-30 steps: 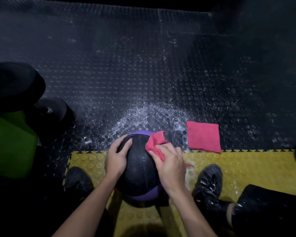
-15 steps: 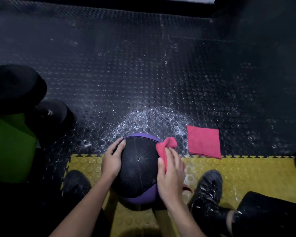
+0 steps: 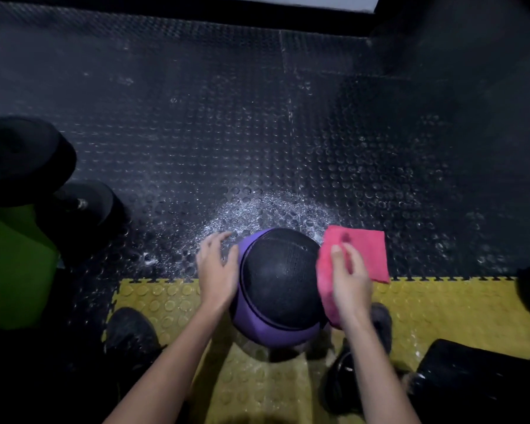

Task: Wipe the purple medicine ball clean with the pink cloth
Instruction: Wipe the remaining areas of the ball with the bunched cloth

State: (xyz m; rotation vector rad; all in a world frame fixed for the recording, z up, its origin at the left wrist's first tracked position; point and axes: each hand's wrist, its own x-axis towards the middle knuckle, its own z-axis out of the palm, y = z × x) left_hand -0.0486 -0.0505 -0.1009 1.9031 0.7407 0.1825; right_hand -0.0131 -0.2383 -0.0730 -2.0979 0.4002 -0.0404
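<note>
The medicine ball (image 3: 276, 286), black on top with purple on its left and lower sides, sits on the floor between my feet. My left hand (image 3: 216, 267) rests on its left side with relaxed fingers. The pink cloth (image 3: 324, 270) lies against the ball's right side, and my right hand (image 3: 347, 280) holds it there, thumb on the near face and fingers behind. Part of this cloth is hidden under my palm.
A second folded pink cloth (image 3: 372, 255) lies flat on the black studded floor (image 3: 257, 133) right of the ball. Water droplets are sprayed beyond the ball. Yellow tile (image 3: 153, 301) is underfoot. Black weights (image 3: 22, 157) and a green object (image 3: 13, 264) stand left, a black object (image 3: 477, 381) lower right.
My right hand slid the pink cloth from the ball's top down to its right side. The ball turned, showing more purple on the left. My left hand stayed on the left side.
</note>
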